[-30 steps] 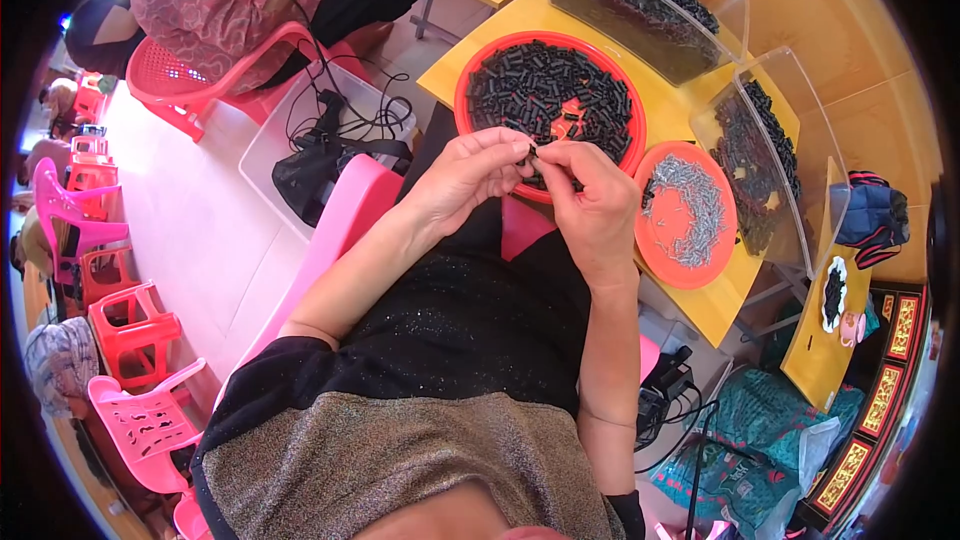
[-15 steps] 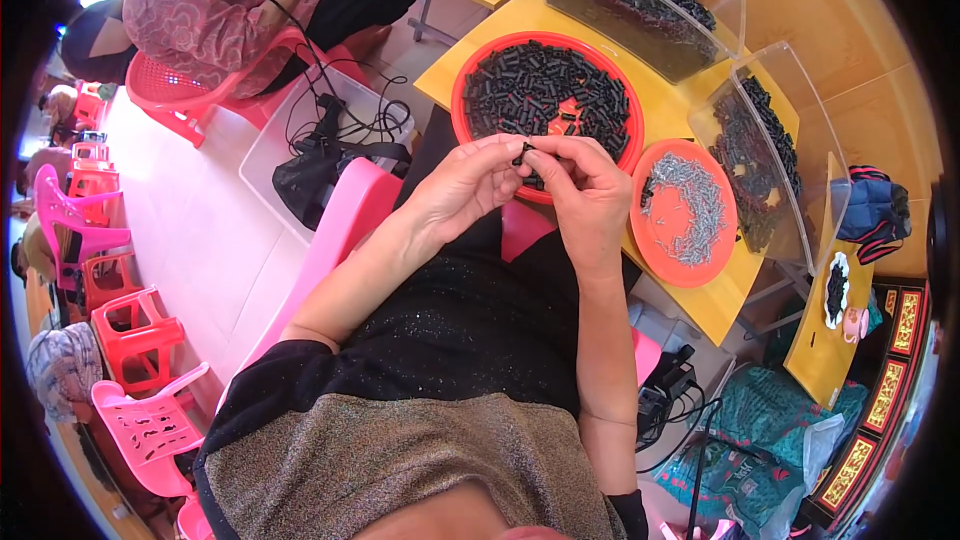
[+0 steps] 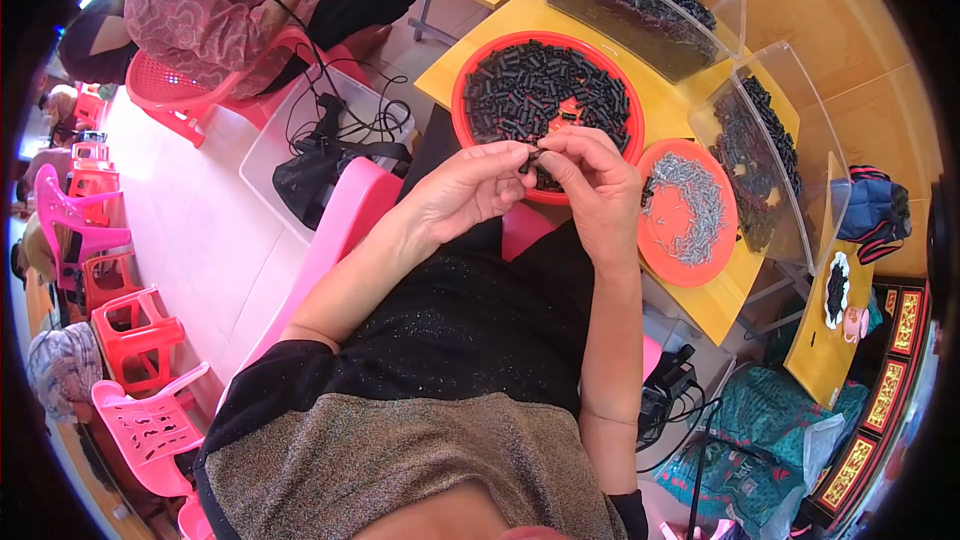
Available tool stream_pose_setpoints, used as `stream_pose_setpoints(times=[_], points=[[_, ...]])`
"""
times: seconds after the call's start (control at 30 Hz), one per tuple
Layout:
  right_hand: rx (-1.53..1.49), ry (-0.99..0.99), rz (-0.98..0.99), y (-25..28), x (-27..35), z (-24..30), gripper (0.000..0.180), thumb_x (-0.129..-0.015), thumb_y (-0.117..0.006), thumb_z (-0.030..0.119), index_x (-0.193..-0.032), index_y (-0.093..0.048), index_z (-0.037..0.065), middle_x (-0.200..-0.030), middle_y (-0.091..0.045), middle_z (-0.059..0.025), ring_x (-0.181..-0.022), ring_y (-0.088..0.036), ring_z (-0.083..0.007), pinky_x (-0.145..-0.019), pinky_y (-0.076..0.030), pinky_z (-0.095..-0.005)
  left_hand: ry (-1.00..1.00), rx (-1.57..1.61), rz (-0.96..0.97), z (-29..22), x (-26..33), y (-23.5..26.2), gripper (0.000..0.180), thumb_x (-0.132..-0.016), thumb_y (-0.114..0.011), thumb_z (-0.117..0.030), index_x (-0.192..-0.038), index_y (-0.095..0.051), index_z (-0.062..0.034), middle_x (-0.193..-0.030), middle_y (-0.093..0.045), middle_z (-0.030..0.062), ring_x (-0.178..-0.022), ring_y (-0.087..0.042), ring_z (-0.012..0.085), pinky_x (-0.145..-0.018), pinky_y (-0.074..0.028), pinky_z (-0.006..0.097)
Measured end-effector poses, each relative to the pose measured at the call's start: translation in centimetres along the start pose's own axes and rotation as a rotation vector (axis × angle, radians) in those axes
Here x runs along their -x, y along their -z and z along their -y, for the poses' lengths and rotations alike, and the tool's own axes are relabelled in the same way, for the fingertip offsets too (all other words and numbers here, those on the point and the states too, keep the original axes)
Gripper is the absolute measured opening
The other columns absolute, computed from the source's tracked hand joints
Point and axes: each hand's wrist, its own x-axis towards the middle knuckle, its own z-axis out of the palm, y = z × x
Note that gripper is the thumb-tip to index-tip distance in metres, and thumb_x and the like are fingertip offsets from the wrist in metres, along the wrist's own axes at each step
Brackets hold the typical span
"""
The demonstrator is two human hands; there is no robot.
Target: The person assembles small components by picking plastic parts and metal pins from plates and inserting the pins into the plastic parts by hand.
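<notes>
My left hand (image 3: pixel 474 185) pinches a small black piece (image 3: pixel 527 161) between thumb and forefinger, over the near edge of a red basin. At the same piece, the thumb and fingertips of my right hand (image 3: pixel 594 180) close together, almost touching the left fingertips. What exactly the right fingertips grip is too small to make out. Many short black ribbed plastic cylinders (image 3: pixel 530 80) fill the red basin (image 3: pixel 458 105), with some of its bottom showing. To the right, small silvery metal pins (image 3: pixel 690 200) lie heaped on an orange plate (image 3: pixel 650 245) together with a few black pieces.
Clear plastic bins (image 3: pixel 640 25) of black pieces stand at the back and right of the yellow table (image 3: pixel 735 295). On the left, a pink chair (image 3: pixel 345 230) adjoins a translucent crate (image 3: pixel 275 165) with a black bag and cables. Another person (image 3: pixel 205 15) sits at the far left.
My right hand has shifted slightly right and its wrist has turned a little. The left hand stays nearly in place, with the black piece now tilted downward between the fingertips.
</notes>
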Motion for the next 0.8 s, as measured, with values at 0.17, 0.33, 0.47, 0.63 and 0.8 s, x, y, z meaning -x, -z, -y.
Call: stream_pose_setpoints(times=[0.17, 0.33, 0.47, 0.63, 0.8], points=[[0.069, 0.038, 0.134, 1.3, -0.3, 0.2, 0.017, -0.097, -0.071, -0.002, -0.112, -0.078, -0.003, -0.111, -0.071, -0.0084, -0.098, -0.072, -0.0151, -0.087, -0.058, -0.0278, 0.061, -0.074, 0.044, 0.1, 0.0, -0.4, 0.018, -0.107, -0.067, -0.026, -0.114, -0.07, -0.0105, -0.097, -0.073, -0.0003, -0.075, -0.059, 0.0041, -0.069, -0.046, 0.019], [0.209, 0.057, 0.174, 1.4, -0.2, 0.4, 0.02, -0.098, -0.07, 0.001, -0.116, -0.078, -0.003, -0.114, -0.072, -0.0106, -0.098, -0.072, -0.018, -0.087, -0.058, -0.0293, 0.064, -0.005, 0.021, 0.8, -0.3, 0.3, 0.015, -0.106, -0.069, -0.024, -0.112, -0.07, -0.011, -0.098, -0.073, -0.0005, -0.077, -0.06, 0.0038, -0.069, -0.047, 0.02], [0.35, 0.09, 0.212, 0.7, 0.0, 1.3, 0.024, -0.097, -0.072, 0.001, -0.121, -0.077, -0.002, -0.115, -0.073, -0.0128, -0.099, -0.074, -0.021, -0.086, -0.058, -0.0311, 0.053, 0.011, -0.004, 0.5, -0.2, 0.1, 0.015, -0.106, -0.069, -0.024, -0.114, -0.071, -0.0109, -0.099, -0.073, -0.0003, -0.079, -0.062, 0.0039, -0.07, -0.048, 0.02], [0.438, 0.177, 0.18, 0.7, 0.1, 1.1, 0.025, -0.096, -0.073, 0.002, -0.121, -0.077, -0.001, -0.11, -0.074, -0.0144, -0.097, -0.075, -0.0231, -0.085, -0.059, -0.0319, 0.044, -0.016, 0.005, 0.7, -0.4, 0.3, 0.019, -0.107, -0.068, -0.025, -0.119, -0.071, -0.0097, -0.101, -0.074, 0.0004, -0.08, -0.064, 0.0048, -0.071, -0.049, 0.02], [0.671, 0.427, 0.067, 0.0, -0.1, 0.5, 0.016, -0.093, -0.076, 0.007, -0.108, -0.077, -0.001, -0.098, -0.073, -0.0142, -0.088, -0.075, -0.0285, -0.08, -0.058, -0.0366, 0.003, -0.014, 0.075, 0.2, -0.5, 1.0, 0.023, -0.108, -0.067, -0.027, -0.122, -0.07, -0.0086, -0.103, -0.075, 0.0008, -0.081, -0.064, 0.0058, -0.073, -0.051, 0.021]])
